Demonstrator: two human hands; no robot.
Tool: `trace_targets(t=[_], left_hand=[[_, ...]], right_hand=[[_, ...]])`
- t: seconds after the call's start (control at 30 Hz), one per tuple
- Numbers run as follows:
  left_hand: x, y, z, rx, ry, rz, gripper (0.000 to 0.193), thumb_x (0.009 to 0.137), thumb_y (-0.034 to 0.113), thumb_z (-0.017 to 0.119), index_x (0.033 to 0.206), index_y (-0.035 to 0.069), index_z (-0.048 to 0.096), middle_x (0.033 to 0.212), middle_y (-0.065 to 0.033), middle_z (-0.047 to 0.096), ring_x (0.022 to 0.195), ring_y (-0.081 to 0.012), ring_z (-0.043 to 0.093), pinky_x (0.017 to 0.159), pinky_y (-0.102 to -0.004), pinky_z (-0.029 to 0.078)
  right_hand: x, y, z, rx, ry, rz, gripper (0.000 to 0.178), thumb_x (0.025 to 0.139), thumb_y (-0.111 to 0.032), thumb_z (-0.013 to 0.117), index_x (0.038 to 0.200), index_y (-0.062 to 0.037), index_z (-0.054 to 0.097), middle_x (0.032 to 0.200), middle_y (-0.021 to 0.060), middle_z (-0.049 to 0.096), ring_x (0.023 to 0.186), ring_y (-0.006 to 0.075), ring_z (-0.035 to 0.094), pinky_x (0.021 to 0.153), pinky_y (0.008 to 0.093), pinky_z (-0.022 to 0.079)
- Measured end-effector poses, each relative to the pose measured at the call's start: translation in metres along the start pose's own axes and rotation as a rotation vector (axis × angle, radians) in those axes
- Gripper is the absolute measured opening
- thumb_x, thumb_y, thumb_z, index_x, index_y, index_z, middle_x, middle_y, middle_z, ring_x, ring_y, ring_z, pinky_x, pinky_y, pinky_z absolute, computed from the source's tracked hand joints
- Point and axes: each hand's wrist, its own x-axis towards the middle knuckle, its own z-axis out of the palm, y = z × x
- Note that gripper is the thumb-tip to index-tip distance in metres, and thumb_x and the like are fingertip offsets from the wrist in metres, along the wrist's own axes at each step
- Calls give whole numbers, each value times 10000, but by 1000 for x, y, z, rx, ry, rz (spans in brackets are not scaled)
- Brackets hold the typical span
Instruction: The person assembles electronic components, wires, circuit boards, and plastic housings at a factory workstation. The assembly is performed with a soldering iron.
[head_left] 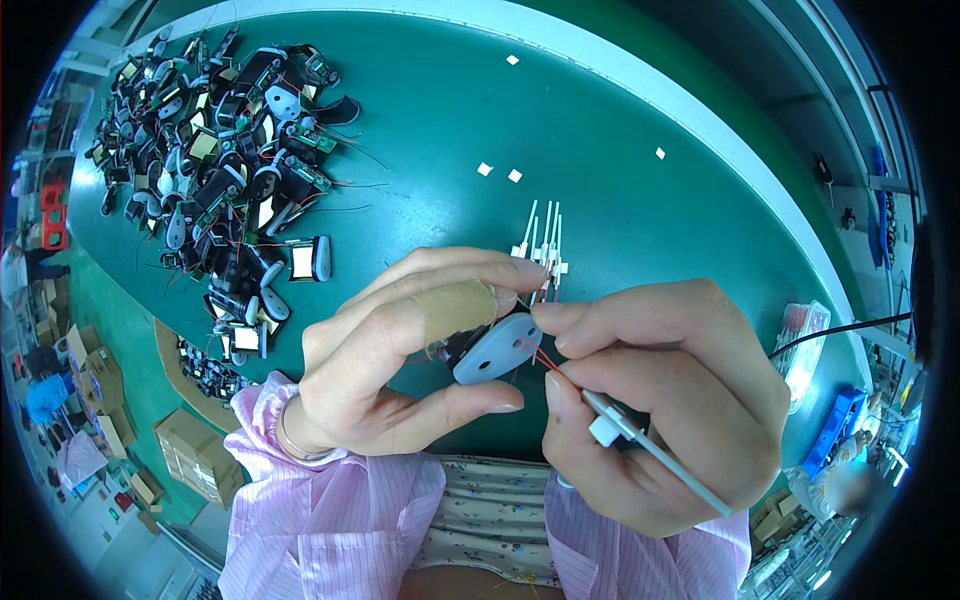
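My left hand (375, 345), with tan tape around one finger, is closed on a small black device whose light-grey oval end plate (490, 358) has holes in it. Thin red wires (541, 354) come out of one hole in the plate. Just right of it, my right hand (670, 390) pinches a thin white stick-like part with a small white block (604, 431) on it. The red wires run to the pinching fingers; their joint with the stick is hidden. Several similar white sticks (545, 235) lie on the green table beyond my fingers.
A large heap of similar black and grey devices (215, 180) with wires covers the table's left side. Small white pieces (484, 170) lie toward the far edge. At the right are a clear plastic box (803, 345), a black cable (845, 328) and a blue bin (835, 430). Cardboard boxes (197, 455) stand at lower left.
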Motion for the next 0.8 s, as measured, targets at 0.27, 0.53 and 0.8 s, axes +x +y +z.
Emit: trace_targets(t=[0.27, 0.53, 0.8], left_hand=[[0, -3, 3, -17, 58, 34, 428, 878, 312, 675, 1050, -65, 571, 1032, -275, 639, 958, -347, 625, 787, -414, 511], [2, 11, 4, -162, -14, -224, 173, 814, 97, 664, 838, -74, 687, 920, -197, 609, 662, -188, 553, 566, -277, 442], [1, 2, 4, -24, -114, -39, 119, 774, 80, 686, 747, -34, 662, 856, -161, 623, 610, -212, 541, 504, -286, 410]], right_hand=[[2, 2, -4, 38, -17, -5, 154, 649, 73, 715, 765, 49, 618, 856, 178, 608, 747, 278, 697, 633, 315, 576], [-2, 6, 1, 238, -62, 206, 97, 655, 29, 716, 728, 15, 654, 845, 151, 635, 726, 194, 633, 625, 263, 489], [-2, 15, 1, 437, -137, 305, 89, 666, 18, 722, 734, 16, 665, 835, 147, 641, 731, 179, 615, 643, 270, 467]])
